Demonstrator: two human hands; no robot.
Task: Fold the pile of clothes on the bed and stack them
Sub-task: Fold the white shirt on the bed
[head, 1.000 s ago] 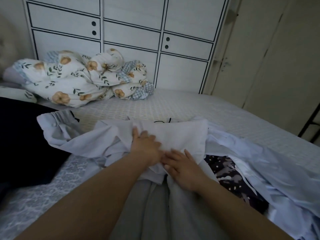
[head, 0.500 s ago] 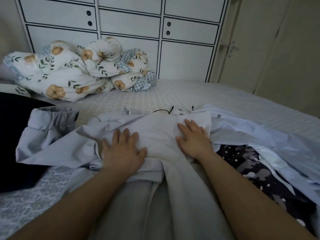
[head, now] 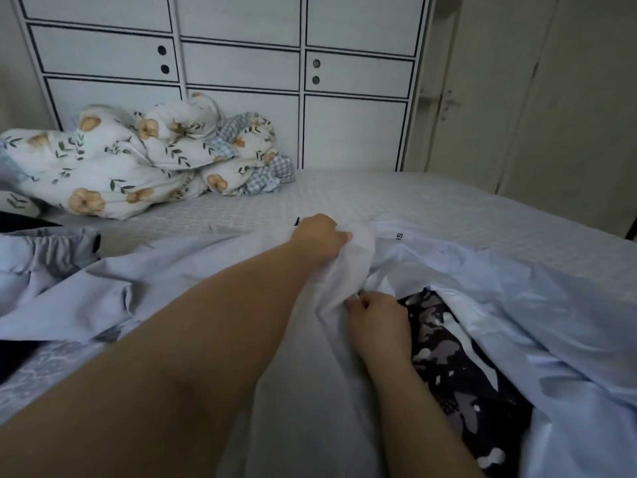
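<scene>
The white garment [head: 348, 270] lies at the centre of the bed [head: 448, 208], on top of the clothes pile, and runs from mid-scene toward the near edge. The left hand [head: 319, 238] is at the far end of this garment, fingers curled around a bunched fold of the white fabric, which is lifted off the pile. The right hand [head: 377, 320] is nearer and just right of the garment's edge, fingers curled, pinching the white fabric at its near-right side. Both forearms extend from the near edge of the scene.

The pale blue shirt [head: 537, 305] is spread to the right of the white garment and touches it; a small strip of black lettering shows near its far edge. The dark patterned garment [head: 458, 367] lies between the right forearm and the pale blue shirt, partly covered by the shirt. A light grey-blue garment [head: 86, 291] with a gathered band lies at the left, extending under the left forearm.

At the far left of the bed rests a floral quilt [head: 138, 160], bundled. Behind the bed stands a white panelled wardrobe [head: 241, 63]; a door [head: 482, 98] is at the far right.
</scene>
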